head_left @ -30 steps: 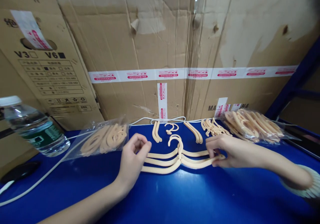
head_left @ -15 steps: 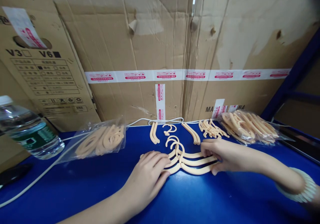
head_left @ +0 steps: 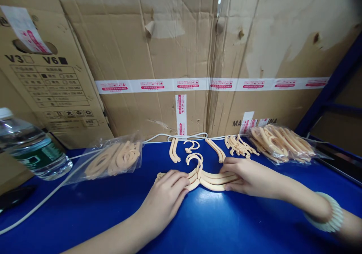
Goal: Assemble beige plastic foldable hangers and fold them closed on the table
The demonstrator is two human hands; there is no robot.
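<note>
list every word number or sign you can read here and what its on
"V3": left carton, beside an unfilled box
"V6": left carton, beside a filled box
"MA … NA": back cardboard, middle letters covered
Printed grid and symbol row, left carton: too small or blurred
White-and-red tape: print too small
Bottle label: too blurred
Hangers: no visible text

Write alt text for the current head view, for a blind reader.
A person's left hand and right hand hold opposite sides of pale hangers bunched together on a blue table. Behind lie loose hanger parts, between a left bag and a right bag of pale pieces, with a water bottle at far left.
</note>
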